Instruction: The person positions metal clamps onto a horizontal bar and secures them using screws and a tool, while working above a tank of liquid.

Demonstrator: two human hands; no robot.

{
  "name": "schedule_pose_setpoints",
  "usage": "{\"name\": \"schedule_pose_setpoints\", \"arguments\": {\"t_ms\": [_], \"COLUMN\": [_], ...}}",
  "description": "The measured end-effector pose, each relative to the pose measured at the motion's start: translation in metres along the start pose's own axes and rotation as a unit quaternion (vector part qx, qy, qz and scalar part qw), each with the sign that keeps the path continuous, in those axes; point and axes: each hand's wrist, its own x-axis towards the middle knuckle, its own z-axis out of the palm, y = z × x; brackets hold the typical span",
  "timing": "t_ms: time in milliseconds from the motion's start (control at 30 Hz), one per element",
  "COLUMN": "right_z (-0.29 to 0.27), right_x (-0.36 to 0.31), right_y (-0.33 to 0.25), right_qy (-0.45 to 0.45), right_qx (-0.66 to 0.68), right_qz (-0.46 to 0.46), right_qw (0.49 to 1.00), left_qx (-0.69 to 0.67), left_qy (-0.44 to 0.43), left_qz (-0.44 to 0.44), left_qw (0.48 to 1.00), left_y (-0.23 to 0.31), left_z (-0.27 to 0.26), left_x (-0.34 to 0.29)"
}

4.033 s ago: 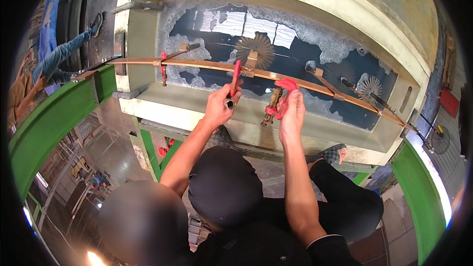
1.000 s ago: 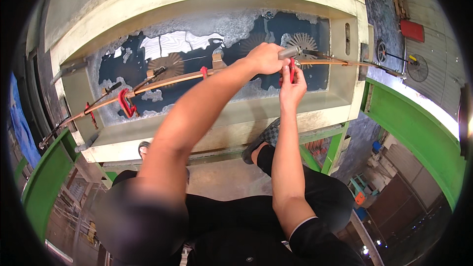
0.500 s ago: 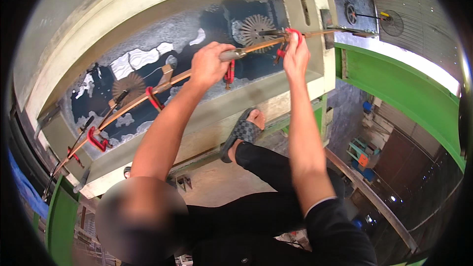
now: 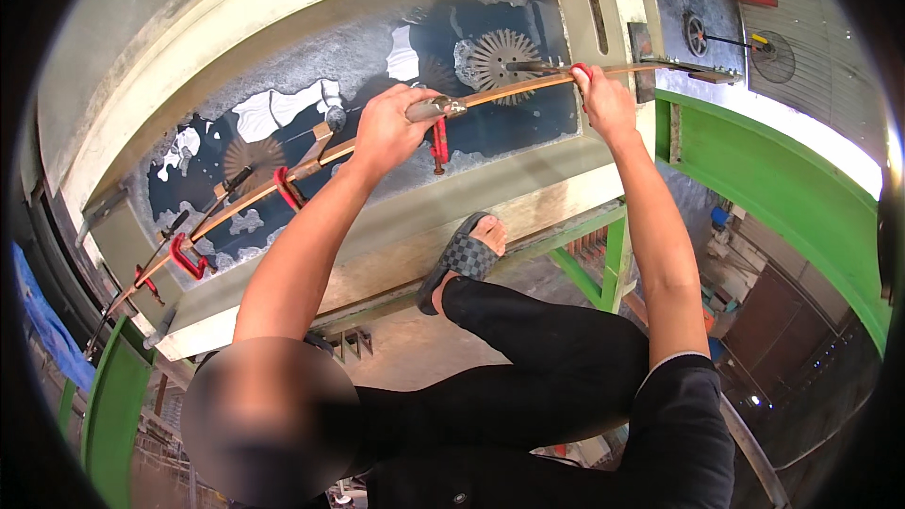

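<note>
A long thin copper-brown bar (image 4: 526, 87) runs slantwise over a trough (image 4: 396, 179) of dark liquid. My left hand (image 4: 388, 129) is closed round a grey, rounded metal tool (image 4: 436, 109) lying against the bar; its exact kind is unclear. Near the bar's right part, my right hand (image 4: 608, 106) grips a red C-clamp (image 4: 582, 70), mostly covered by my fingers. Another red clamp (image 4: 439, 143) hangs just beyond my left hand. Farther left, more red clamps (image 4: 287, 188) sit along the bar. Under it, a slotted metal disc (image 4: 504, 66) shows at the liquid's surface.
My sandalled foot (image 4: 471, 250) rests at the trough's near side. Green steel beams (image 4: 773, 160) stand at the right, and another green beam (image 4: 118, 405) at the lower left. A black fan (image 4: 773, 55) stands at the far right. A blurred round patch covers the lower left.
My right hand has turned and shifted right along the bar, and less of its clamp shows. My left hand stays on the grey tool. The whole view has shifted slightly.
</note>
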Motion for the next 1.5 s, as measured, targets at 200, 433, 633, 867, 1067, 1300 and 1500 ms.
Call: {"name": "schedule_pose_setpoints", "arguments": {"t_ms": [200, 433, 633, 867, 1067, 1300, 1500], "right_z": [0.004, -0.087, -0.129, -0.009, 0.009, -0.004, 0.038], "right_x": [0.010, -0.033, -0.112, -0.239, -0.239, -0.285, -0.284], "right_y": [-0.014, -0.030, -0.296, -0.545, -0.616, -0.618, -0.574], "right_qy": [-0.045, 0.024, 0.012, -0.164, -0.158, -0.170, -0.280], "right_qx": [-0.147, -0.106, 0.193, 0.303, 0.279, 0.560, 0.739], "right_qz": [0.020, 0.052, -0.349, -0.393, -0.230, -0.137, -0.021], "right_qw": [0.988, 0.993, 0.917, 0.852, 0.919, 0.799, 0.613], "left_qx": [0.038, 0.105, 0.021, -0.264, -0.346, -0.498, -0.428], "left_qy": [-0.040, -0.043, 0.134, 0.309, 0.228, 0.285, 0.207], "left_qz": [0.060, 0.144, -0.374, -0.455, -0.425, -0.354, -0.413], "left_qw": [0.997, 0.983, 0.918, 0.792, 0.805, 0.738, 0.777], "left_y": [-0.006, 0.024, -0.052, -0.155, -0.185, -0.184, -0.169], "left_z": [-0.022, -0.186, -0.332, -0.260, -0.247, -0.274, -0.281], "left_x": [0.004, -0.058, -0.247, -0.376, -0.367, -0.383, -0.386]}}
